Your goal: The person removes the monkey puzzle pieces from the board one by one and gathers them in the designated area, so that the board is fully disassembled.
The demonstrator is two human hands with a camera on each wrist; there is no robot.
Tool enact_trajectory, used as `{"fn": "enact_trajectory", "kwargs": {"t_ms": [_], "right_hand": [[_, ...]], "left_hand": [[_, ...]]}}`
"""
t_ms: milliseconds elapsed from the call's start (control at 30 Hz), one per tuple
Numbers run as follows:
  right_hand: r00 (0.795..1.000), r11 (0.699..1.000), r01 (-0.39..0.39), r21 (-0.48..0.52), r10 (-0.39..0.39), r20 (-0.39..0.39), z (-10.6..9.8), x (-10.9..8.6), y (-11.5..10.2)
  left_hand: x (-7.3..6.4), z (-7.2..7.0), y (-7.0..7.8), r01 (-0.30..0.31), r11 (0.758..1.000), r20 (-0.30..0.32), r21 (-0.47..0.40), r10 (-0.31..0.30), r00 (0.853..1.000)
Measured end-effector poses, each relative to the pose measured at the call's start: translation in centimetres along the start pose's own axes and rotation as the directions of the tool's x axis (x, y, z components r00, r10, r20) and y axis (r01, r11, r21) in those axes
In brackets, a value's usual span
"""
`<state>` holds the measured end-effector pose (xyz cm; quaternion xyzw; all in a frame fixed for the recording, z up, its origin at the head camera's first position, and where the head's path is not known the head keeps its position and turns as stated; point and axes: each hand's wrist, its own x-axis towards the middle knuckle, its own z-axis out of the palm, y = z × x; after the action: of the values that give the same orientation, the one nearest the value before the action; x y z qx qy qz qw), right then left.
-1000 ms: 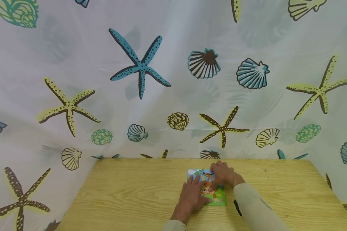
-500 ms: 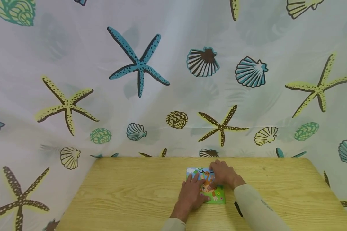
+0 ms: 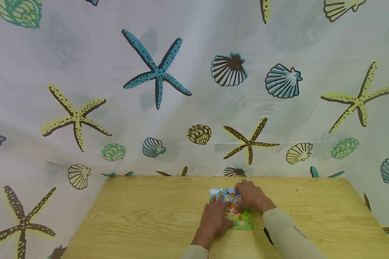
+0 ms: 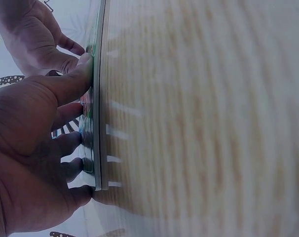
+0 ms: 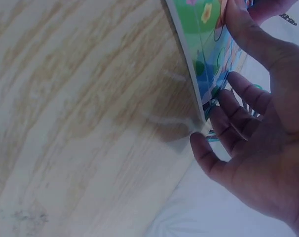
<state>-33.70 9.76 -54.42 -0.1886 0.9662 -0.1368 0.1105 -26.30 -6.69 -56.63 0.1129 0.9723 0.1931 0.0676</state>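
A jigsaw puzzle [image 3: 244,223] with a monkey picture lies flat on the wooden table. My left hand [image 3: 214,217] rests on its left side with spread fingers, the thumb toward the near edge. Across the far right corner, my right hand [image 3: 252,196] has its fingers bent at the edge and its thumb on the picture. The right wrist view shows that thumb against the puzzle face [image 5: 196,44] and fingertips at its rim. From the left wrist, the puzzle's thin board edge [image 4: 98,123] is visible side-on. Both hands hide parts of the picture.
The table [image 3: 142,216] has a pale wood grain. Behind it and at both sides hangs a white cloth [image 3: 194,104] printed with starfish and shells. A small black item [image 3: 267,235] shows beside my right sleeve [image 3: 286,232].
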Motion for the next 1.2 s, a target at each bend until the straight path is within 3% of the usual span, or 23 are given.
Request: {"fn": "enact_trajectory", "kwargs": {"t_ms": [233,600,1200], "right_hand": [[0.999,0.998,0.029,0.053,-0.03,0.019,0.03,0.04,0.23],[0.999,0.999,-0.003,0.042,0.001,0.052,0.03,0.43,0.55],[0.999,0.998,0.046,0.043,-0.046,0.001,0.33,-0.08,0.8]], "left_hand": [[-0.05,0.12,0.07,0.007,1.0,0.003,-0.015,-0.007,1.0],[-0.12,0.01,0.3,0.0,1.0,0.003,-0.007,0.0,1.0],[-0.29,-0.25,0.19,-0.008,1.0,-0.007,-0.006,0.008,1.0]]}}
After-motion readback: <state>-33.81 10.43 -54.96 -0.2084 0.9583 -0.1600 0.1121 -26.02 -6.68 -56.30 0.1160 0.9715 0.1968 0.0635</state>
